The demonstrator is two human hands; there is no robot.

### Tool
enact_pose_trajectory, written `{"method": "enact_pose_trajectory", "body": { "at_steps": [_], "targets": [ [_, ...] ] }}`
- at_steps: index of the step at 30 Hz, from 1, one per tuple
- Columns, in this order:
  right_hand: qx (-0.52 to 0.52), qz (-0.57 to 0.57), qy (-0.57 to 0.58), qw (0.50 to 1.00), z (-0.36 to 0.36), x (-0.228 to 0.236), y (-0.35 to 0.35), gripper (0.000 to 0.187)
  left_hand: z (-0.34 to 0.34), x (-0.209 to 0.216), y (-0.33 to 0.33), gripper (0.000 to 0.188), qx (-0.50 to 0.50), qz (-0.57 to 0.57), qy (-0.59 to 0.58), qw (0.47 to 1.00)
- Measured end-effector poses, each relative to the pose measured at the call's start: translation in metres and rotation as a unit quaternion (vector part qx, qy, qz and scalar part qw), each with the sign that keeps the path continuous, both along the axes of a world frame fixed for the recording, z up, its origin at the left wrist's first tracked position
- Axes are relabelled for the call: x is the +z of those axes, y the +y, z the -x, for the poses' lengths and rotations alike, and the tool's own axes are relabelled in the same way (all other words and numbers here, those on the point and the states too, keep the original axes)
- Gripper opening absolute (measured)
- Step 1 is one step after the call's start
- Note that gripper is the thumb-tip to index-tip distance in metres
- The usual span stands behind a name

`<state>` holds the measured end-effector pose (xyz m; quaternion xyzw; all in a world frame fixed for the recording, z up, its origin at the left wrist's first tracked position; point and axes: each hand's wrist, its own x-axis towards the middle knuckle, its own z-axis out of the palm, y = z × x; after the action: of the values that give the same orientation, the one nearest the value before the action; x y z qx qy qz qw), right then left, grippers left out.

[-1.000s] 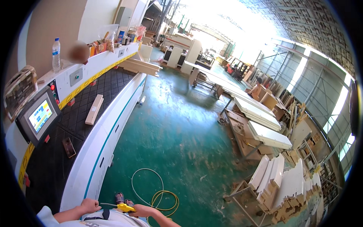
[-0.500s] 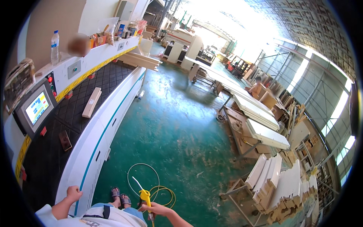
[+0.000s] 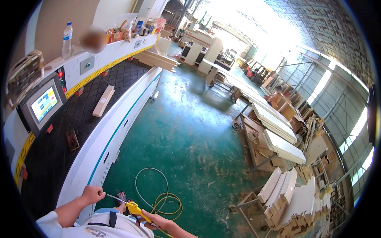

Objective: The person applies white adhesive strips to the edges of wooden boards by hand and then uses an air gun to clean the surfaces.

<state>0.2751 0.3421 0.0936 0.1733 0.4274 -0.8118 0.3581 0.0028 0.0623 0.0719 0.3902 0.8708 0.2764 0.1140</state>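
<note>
My right hand [image 3: 155, 220] is wrapped round the handle of a yellow air blow gun [image 3: 134, 208]. Its thin metal nozzle [image 3: 114, 196] points left, with the tip at the thumb side of my left hand [image 3: 93, 194]; I cannot tell whether they touch. That left hand is a closed fist above the near edge of a white machine [image 3: 85, 174]; whatever it may hold is hidden. On the machine's black ridged bed [image 3: 88, 115] lie a pale wooden strip [image 3: 104, 101] and a small dark reddish block [image 3: 72, 139].
A yellow hose [image 3: 181, 206] and a pale hose [image 3: 136, 183] coil on the green floor [image 3: 190, 158]. White panels [image 3: 274, 115] lie on benches at right, with stacked boards [image 3: 287, 194] nearer. A touchscreen [image 3: 44, 104] and a water bottle [image 3: 67, 41] are at left. Another person [image 3: 274, 97] is farther back.
My right hand has swung the blow gun from pointing up to pointing left, its nozzle now beside my left fist. The left fist has moved slightly right and up.
</note>
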Motion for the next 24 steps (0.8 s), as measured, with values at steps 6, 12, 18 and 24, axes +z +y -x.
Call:
{"method": "enact_pose_trajectory", "body": {
  "at_steps": [6,12,18,24],
  "targets": [
    [0.029,-0.036,0.015,0.999,0.012,0.005,0.003,0.079,0.019,-0.027,-0.037,0.026,-0.011,0.062,0.042,0.997],
    [0.077,-0.037,0.021,0.996,0.024,0.005,-0.002,0.08,0.005,-0.026,-0.051,0.024,-0.018,0.053,0.017,0.998],
    [0.131,-0.012,-0.025,0.991,0.04,-0.007,0.01,0.079,-0.001,-0.027,-0.071,0.026,0.049,0.044,-0.03,0.997],
    [0.044,0.048,0.002,0.998,0.048,0.01,0.007,0.075,0.032,-0.047,-0.143,0.022,0.244,0.017,0.075,0.967]
  ]
}}
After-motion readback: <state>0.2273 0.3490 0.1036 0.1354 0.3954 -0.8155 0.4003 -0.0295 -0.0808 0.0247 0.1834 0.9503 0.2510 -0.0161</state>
